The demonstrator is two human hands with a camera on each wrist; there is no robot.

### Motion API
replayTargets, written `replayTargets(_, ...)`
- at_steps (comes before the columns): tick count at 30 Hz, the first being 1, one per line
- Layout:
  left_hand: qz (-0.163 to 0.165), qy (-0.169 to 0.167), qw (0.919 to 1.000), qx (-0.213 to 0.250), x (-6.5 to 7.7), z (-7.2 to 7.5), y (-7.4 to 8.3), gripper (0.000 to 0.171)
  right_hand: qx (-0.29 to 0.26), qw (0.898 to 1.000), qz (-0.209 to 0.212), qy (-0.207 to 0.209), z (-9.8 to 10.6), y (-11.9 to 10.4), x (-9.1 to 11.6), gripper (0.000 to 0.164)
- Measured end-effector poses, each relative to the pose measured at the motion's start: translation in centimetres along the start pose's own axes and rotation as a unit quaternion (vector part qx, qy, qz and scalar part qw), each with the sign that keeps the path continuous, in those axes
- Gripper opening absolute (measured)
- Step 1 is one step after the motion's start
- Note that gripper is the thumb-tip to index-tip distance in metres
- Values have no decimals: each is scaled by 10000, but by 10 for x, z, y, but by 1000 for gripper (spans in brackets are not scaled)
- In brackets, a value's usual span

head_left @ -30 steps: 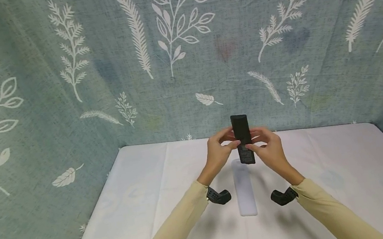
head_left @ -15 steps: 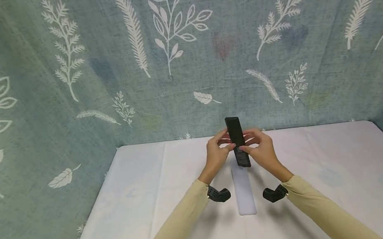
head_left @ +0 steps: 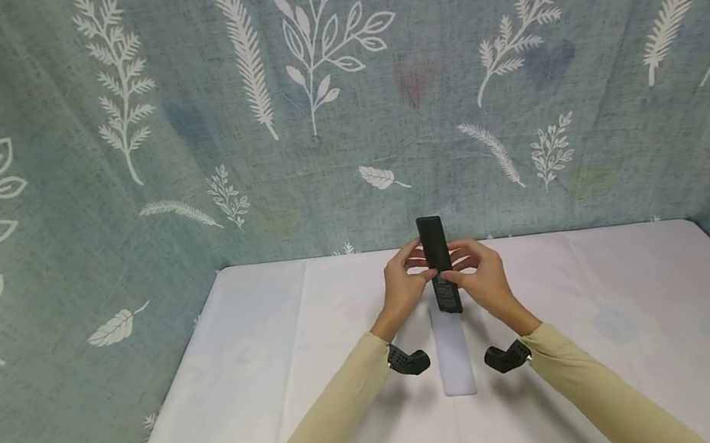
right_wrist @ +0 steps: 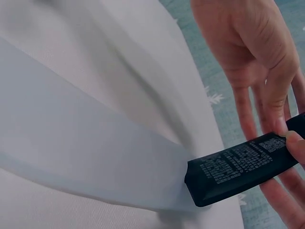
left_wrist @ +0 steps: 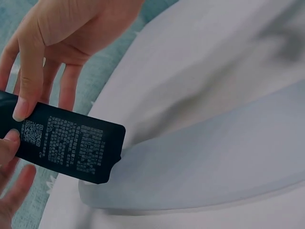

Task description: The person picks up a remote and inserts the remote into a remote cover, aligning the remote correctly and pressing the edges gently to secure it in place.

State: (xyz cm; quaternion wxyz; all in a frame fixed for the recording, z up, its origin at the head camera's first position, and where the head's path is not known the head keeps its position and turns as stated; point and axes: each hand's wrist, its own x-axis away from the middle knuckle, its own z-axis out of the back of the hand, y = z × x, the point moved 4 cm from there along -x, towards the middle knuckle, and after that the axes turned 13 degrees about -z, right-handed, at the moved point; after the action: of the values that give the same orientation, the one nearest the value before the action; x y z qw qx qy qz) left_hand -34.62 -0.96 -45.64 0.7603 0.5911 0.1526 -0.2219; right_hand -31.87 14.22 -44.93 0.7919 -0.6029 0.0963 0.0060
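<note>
One slim black bar (head_left: 434, 244), pale print (head_left: 446, 295) toward six o'clock; your left hand (head_left: 402, 282), nine o'clock, and right hand (head_left: 487, 276), three, pinch it.

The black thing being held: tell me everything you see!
The black thing is long, narrow, perhaps plastic. Its near part bears small pale print and a square code; that end looks uneven. The left hand and right hand hold it tilted, thumbs on the printed face, over the far end of the pale strip.

black bar (head_left: 435, 243) | flat, slim, pale print and square code toward one end | pinched between left hand (head_left: 400, 288) and right hand (head_left: 486, 276) | printed end over pale strip (head_left: 454, 360)
</note>
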Motion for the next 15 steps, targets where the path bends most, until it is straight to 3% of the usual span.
replayTargets(9, 61, 12, 10000, 62, 5, -3, 0, 65, -558, 9972, -378, -312, 1, 7, -1, 42)
replayTargets(15, 73, -22, 10000, -43, 3, -3, -2, 63, -592, 9954, -672, -340, 2, 12, -1, 41)
